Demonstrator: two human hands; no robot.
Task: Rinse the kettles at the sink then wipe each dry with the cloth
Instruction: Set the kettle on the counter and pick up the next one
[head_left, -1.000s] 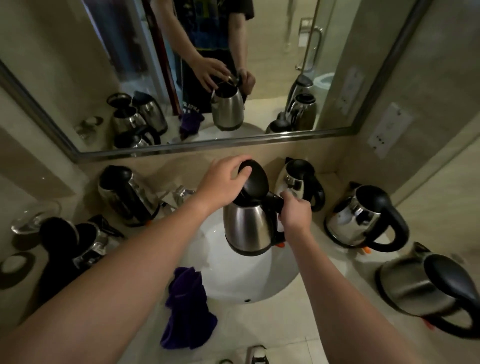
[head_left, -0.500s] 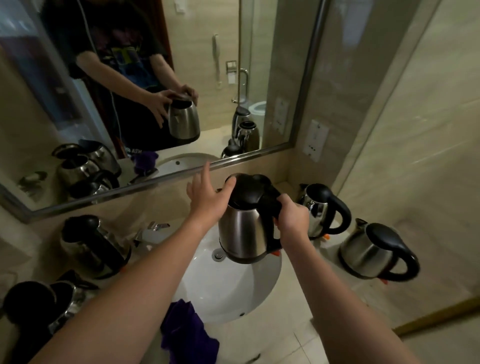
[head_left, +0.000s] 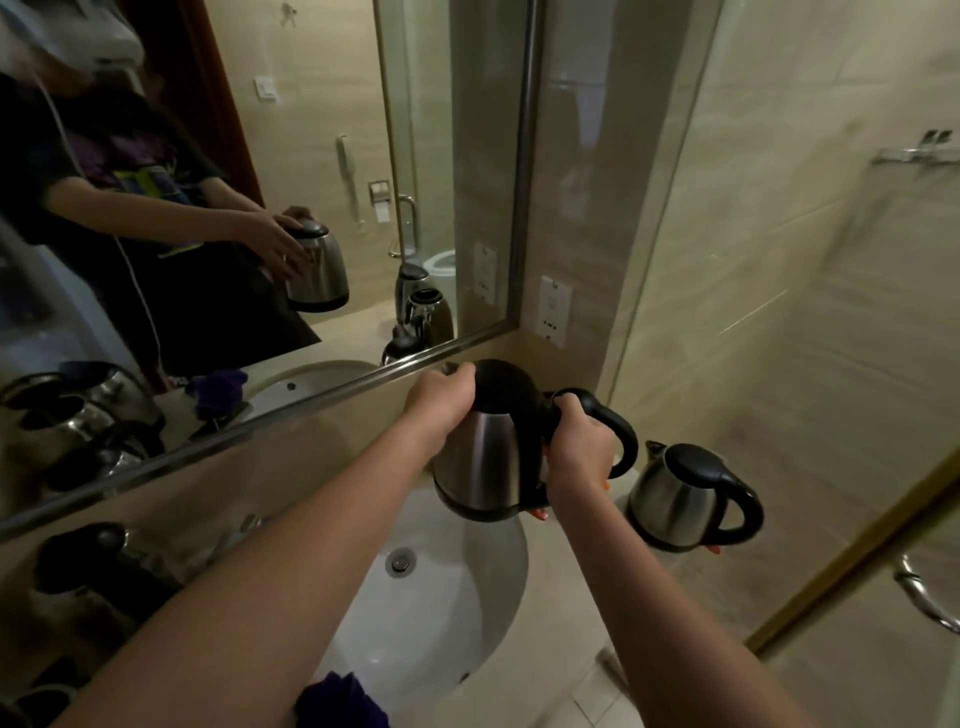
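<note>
While both hands grip it, kettle (head_left: 485, 462) hangs above sink (head_left: 415, 618).

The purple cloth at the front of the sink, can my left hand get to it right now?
Probably not yet: the left hand grips the held kettle near its lid. Once freed, the cloth lies unobstructed below that forearm.

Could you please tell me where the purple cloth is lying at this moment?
In the head view, the purple cloth lies at the bottom edge, on the counter at the near rim of the white sink, just below the left forearm.
</note>
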